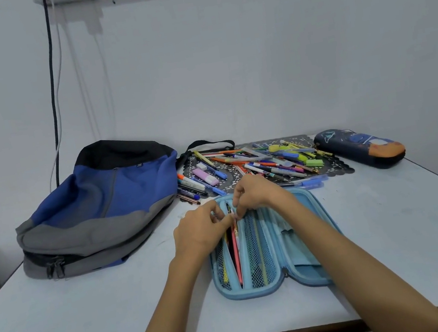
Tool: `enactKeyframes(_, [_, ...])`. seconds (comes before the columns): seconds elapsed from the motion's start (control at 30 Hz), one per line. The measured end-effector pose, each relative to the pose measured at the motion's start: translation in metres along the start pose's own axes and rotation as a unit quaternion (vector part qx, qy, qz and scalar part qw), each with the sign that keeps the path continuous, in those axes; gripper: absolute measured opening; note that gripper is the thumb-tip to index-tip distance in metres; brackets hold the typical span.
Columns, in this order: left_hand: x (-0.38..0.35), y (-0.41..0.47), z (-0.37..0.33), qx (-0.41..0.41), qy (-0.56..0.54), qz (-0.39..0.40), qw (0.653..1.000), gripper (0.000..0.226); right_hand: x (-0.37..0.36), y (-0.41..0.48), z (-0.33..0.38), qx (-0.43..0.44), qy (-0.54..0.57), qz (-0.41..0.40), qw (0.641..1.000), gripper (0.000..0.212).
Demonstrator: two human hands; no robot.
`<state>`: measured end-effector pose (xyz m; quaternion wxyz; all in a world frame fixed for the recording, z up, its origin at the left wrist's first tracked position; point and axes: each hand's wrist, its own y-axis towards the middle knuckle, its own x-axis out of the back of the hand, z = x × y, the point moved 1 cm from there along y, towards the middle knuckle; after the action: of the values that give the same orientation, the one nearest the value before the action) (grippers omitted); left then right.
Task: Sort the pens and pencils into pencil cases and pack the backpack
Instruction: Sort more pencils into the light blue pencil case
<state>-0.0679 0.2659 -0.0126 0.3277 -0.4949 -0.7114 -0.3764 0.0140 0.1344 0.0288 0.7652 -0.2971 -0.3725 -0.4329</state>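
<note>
My left hand (203,231) and right hand (256,192) pinch the pencil (236,253) at its far end, seating it in the open pencil case (252,293).

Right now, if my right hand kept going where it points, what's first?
Your right hand points down-left at the pencils in the blue case, which it seems to pinch; beyond, your left hand.

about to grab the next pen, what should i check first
1. light blue pencil case lies open: ok
2. red pencil seated in its left half: cannot tell, left hand and right hand pinch its top end
3. pile of pens on the black mat in reach: ok
4. dark blue pencil case open: not ok, closed
5. backpack open for packing: cannot tell
</note>
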Motion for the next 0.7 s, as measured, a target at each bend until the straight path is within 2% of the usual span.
enactKeyframes(0.2, [-0.001, -0.001, 0.000, 0.017, -0.002, 0.011, 1.000, 0.028, -0.002, -0.001, -0.001, 0.010, 0.041, -0.010, 0.999, 0.017])
enactKeyframes(0.27, [-0.003, 0.001, 0.001, 0.022, -0.002, 0.014, 1.000, 0.029, 0.001, -0.003, -0.006, 0.009, 0.117, -0.006, 0.993, 0.015])
enactKeyframes(0.33, [-0.003, 0.002, 0.002, 0.025, -0.003, 0.017, 1.000, 0.029, 0.004, -0.003, -0.013, -0.011, 0.202, 0.003, 0.979, 0.024])
enactKeyframes(0.43, [-0.005, 0.002, 0.002, 0.023, 0.004, 0.015, 1.000, 0.033, 0.006, -0.001, -0.022, -0.038, 0.275, 0.014, 0.961, 0.030])
enactKeyframes(0.6, [-0.011, 0.001, -0.001, 0.003, 0.024, -0.002, 1.000, 0.038, 0.003, 0.001, -0.024, -0.036, 0.284, 0.014, 0.958, 0.030])
enactKeyframes(0.7, [-0.008, 0.002, 0.003, -0.014, 0.004, 0.047, 0.999, 0.037, 0.002, 0.002, -0.025, -0.032, 0.283, 0.011, 0.959, 0.029])
